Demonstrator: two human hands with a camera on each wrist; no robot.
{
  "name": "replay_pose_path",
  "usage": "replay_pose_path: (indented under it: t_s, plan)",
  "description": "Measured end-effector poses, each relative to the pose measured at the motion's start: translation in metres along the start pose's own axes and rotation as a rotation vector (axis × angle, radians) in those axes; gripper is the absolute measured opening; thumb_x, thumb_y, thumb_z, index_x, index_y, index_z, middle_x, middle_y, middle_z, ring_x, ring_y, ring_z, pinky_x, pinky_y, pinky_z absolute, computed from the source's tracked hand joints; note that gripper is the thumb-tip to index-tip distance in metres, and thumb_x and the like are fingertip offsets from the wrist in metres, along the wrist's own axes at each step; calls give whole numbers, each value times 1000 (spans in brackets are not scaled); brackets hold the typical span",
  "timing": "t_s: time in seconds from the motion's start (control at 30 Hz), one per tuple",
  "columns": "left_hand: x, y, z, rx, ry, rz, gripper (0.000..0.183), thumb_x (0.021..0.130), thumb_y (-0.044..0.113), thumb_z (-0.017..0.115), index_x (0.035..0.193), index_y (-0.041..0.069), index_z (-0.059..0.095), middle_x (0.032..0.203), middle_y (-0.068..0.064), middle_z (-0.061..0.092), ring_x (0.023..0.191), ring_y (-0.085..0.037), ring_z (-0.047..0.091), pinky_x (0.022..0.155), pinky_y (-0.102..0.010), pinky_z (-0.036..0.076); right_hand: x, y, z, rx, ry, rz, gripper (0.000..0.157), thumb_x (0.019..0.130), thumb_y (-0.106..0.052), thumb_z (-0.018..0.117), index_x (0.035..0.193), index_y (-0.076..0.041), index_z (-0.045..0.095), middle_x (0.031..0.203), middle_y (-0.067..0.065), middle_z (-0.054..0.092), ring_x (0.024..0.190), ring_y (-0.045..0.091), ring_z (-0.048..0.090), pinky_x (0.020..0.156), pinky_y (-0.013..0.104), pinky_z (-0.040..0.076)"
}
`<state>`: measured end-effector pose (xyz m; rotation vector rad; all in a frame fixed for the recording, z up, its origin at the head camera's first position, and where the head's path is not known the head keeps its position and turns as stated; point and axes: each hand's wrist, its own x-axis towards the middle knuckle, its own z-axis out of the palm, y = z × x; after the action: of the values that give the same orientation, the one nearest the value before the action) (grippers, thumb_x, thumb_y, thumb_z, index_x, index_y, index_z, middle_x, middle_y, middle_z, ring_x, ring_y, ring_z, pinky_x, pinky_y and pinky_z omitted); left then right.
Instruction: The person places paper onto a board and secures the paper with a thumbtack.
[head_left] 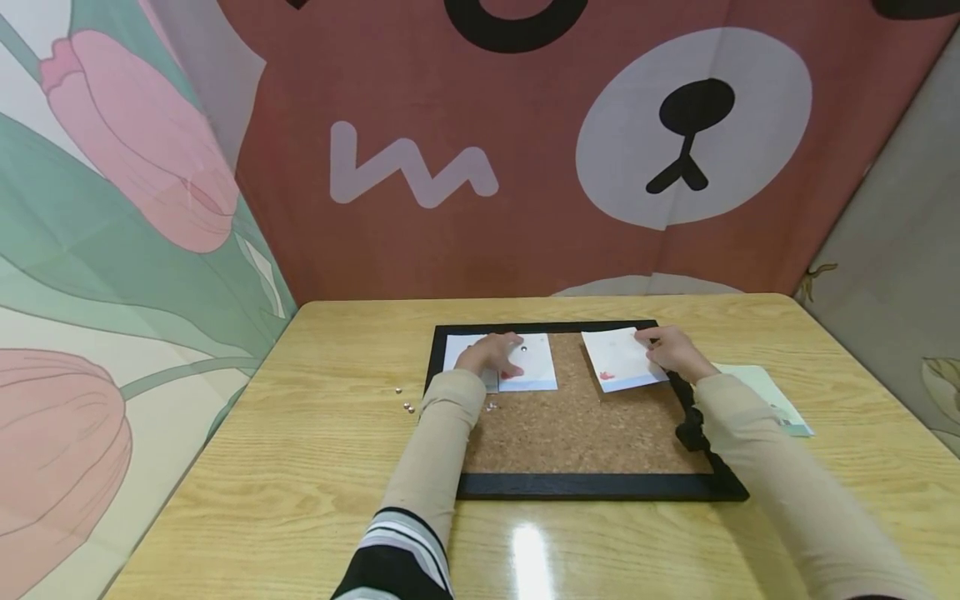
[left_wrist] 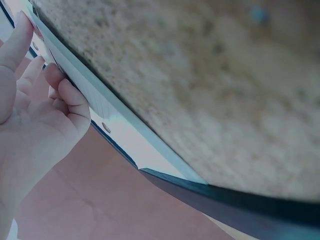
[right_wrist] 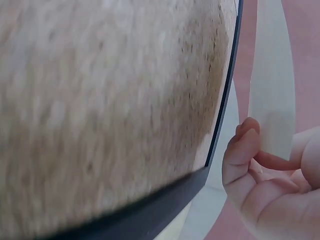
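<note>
A cork board in a black frame lies on the table. Two white sheets of note paper overlap at its upper left, and a small round pin sits on one. My left hand is over these sheets, thumb and forefinger spread; in the left wrist view its other fingers bend loosely beside the paper edge. With my right hand I pinch another white note sheet by its right side, tilted over the board's upper right. The right wrist view shows that sheet between thumb and fingers, apart from the cork.
Several small shiny pins lie on the table left of the board. Tiny clear bits rest on the cork. Pale green paper lies right of the board, partly behind my right forearm. A black object sits at the frame's right side.
</note>
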<state>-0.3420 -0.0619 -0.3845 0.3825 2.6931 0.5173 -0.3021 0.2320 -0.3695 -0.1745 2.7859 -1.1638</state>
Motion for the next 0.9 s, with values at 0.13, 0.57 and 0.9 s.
replay_pose_path:
  t_s: [0.13, 0.57, 0.9]
  plan:
    - [1, 0, 1, -7, 2, 0, 67, 79, 35, 67, 138, 26, 35, 142, -1, 32, 121, -20, 36, 97, -40, 31, 3, -3, 6, -4, -13, -2, 41, 82, 14, 41, 123, 17, 40, 123, 38, 37, 60, 21, 45, 51, 25, 36]
    - [4, -1, 2, 13, -14, 4, 68, 79, 36, 66, 138, 26, 34, 142, -1, 30, 125, -20, 32, 99, -40, 29, 14, -5, 19, 13, -32, 55, 43, 81, 16, 41, 124, 16, 40, 128, 33, 37, 115, 44, 36, 74, 32, 42]
    - [2, 0, 0, 8, -7, 2, 67, 79, 35, 67, 138, 26, 35, 142, -3, 31, 124, -22, 33, 98, -41, 30, 17, -10, 26, 23, -35, 47, 47, 78, 16, 40, 126, 15, 39, 129, 32, 35, 118, 44, 33, 70, 29, 39]
